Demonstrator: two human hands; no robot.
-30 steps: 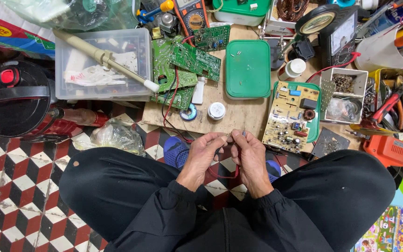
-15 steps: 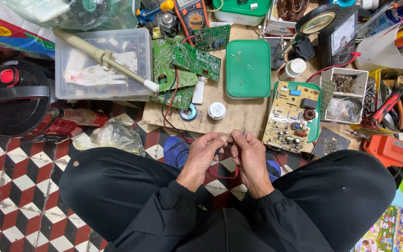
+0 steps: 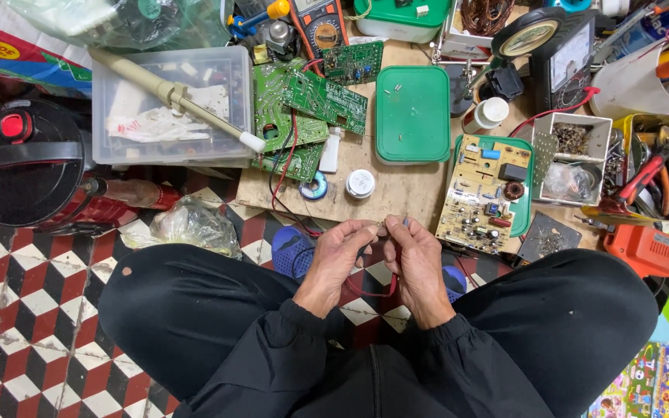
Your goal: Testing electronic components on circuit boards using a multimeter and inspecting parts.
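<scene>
My left hand (image 3: pixel 337 257) and my right hand (image 3: pixel 416 262) meet over my lap, fingertips pinched together on the end of a thin red wire (image 3: pixel 365 290) that loops down between them. What sits at the fingertips is too small to make out. I sit cross-legged in black trousers and sleeves at the front edge of a low wooden board (image 3: pixel 396 193). Nearest my hands on the board lie a beige circuit board (image 3: pixel 487 195) on a green tray, a small solder spool (image 3: pixel 361 183) and a blue-rimmed spool (image 3: pixel 314 186).
Green circuit boards (image 3: pixel 303 108) lie at the board's left, a green lid (image 3: pixel 412 113) in the middle. A clear plastic bin (image 3: pixel 166 108) with a cream tube, a red-and-black pot (image 3: pixel 21 162), a crumpled clear bag (image 3: pixel 191 224), a parts box (image 3: pixel 571 151), an analogue meter (image 3: pixel 555 46) and an orange tool (image 3: pixel 644 248) surround them.
</scene>
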